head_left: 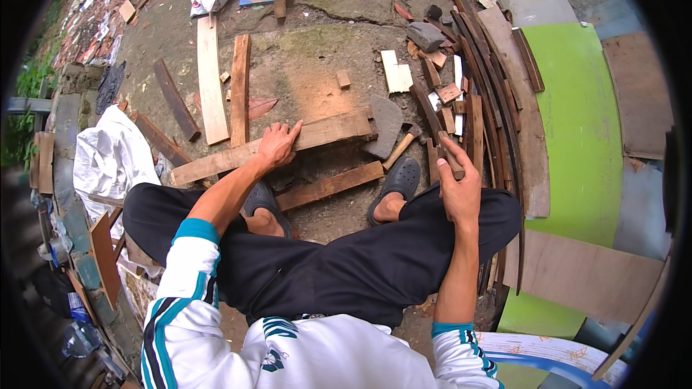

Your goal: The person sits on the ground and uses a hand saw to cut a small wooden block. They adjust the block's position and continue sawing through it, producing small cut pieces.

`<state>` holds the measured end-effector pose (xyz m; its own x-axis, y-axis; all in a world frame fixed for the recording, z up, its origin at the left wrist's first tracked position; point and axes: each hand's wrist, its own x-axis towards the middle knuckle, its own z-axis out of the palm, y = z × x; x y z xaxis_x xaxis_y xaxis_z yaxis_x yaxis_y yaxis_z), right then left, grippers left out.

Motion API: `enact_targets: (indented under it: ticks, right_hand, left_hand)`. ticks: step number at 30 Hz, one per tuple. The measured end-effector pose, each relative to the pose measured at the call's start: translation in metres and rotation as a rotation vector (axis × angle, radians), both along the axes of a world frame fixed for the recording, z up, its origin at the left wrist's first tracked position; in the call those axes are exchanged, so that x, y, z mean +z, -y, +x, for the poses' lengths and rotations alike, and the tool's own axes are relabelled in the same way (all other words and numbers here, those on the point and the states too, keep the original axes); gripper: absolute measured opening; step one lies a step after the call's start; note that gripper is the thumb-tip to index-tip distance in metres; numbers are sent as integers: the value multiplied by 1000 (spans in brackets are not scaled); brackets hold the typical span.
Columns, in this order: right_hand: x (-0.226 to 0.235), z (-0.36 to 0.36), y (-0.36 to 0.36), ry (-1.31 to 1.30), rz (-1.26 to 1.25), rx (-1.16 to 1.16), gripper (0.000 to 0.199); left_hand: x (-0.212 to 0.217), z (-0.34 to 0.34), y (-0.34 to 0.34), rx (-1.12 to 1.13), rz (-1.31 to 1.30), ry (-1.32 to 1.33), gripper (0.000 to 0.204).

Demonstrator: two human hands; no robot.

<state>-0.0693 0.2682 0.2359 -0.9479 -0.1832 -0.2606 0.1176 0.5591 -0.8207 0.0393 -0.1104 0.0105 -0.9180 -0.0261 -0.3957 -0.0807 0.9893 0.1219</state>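
Across the ground before my feet lies a long wooden plank [331, 131], its right end farther from me than its left. My left hand [280, 142] is laid over its middle and holds it, fingertips reaching past the far edge. My right hand [460, 180] is above my right knee, thumb and forefinger stretched apart. A short brown wood piece [453, 161] shows between those two fingers; whether they touch it is unclear. A hammer [402, 147] with a wooden handle lies between the plank's right end and my right hand, by a flat grey stone [385, 127].
A second plank [333, 186] lies nearer my sandals. Long dark strips [497, 101] and offcuts are heaped on the right, beside a green sheet [577, 122]. Two upright-lying boards, one pale [210, 79] and one brown [240, 90], extend beyond the plank. A white sack [119, 151] sits left.
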Motion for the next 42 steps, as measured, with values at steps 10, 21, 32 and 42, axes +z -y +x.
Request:
enact_targets:
  ticks: [10, 21, 32, 42]
  right_hand:
    - [3, -4, 15, -67, 66, 108, 40]
    - [-1, -5, 23, 120, 54, 139, 42]
    - [14, 36, 12, -32, -11, 138, 55]
    - [10, 30, 20, -17, -177, 120, 65]
  left_hand:
    - [-30, -14, 26, 104, 56, 7, 96]
    - [-18, -8, 24, 50, 99, 49, 98]
    - [-12, -1, -31, 346, -33, 160, 114]
    - [32, -10, -49, 329, 121, 90, 92]
